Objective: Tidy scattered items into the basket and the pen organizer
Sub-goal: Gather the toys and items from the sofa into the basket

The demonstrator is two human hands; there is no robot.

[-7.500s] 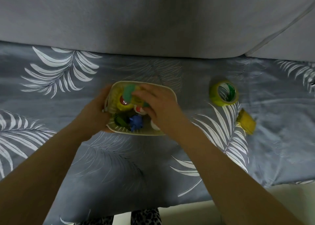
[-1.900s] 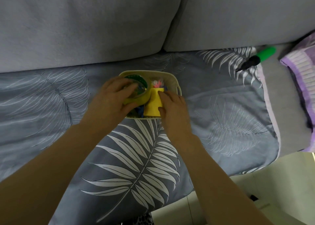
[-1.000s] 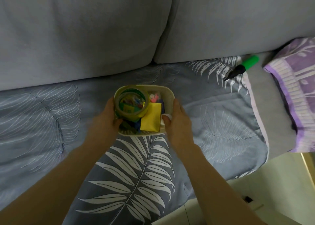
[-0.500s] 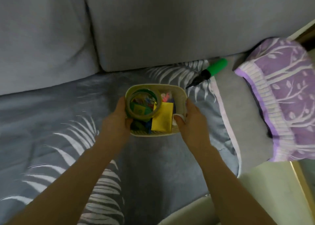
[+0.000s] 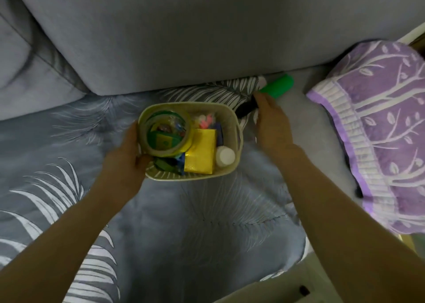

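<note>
A cream basket point(image 5: 184, 105) stands on the sofa seat. It holds a yellow-green tape roll point(image 5: 166, 152), a yellow packet point(image 5: 201, 151), a white-capped bottle point(image 5: 225, 156) and several small coloured items. My left hand point(image 5: 125, 155) grips the basket's left wall. Just past the basket's far right corner lies a marker with a green cap point(image 5: 279, 89) and a black body. My right hand point(image 5: 272, 123) rests over the marker's black part and hides most of it. The fingers' hold on the marker is hidden.
A grey leaf-print cover point(image 5: 184, 222) spreads over the seat. The grey back cushion point(image 5: 184, 38) rises right behind the basket and marker. A purple patterned pillow point(image 5: 386, 123) lies at the right. The seat's front edge and pale floor point(image 5: 276, 289) show at the bottom right.
My right hand has left the basket's right side and reached up-right onto the marker. The left hand stays on the basket. The view has shifted rightward along the sofa.
</note>
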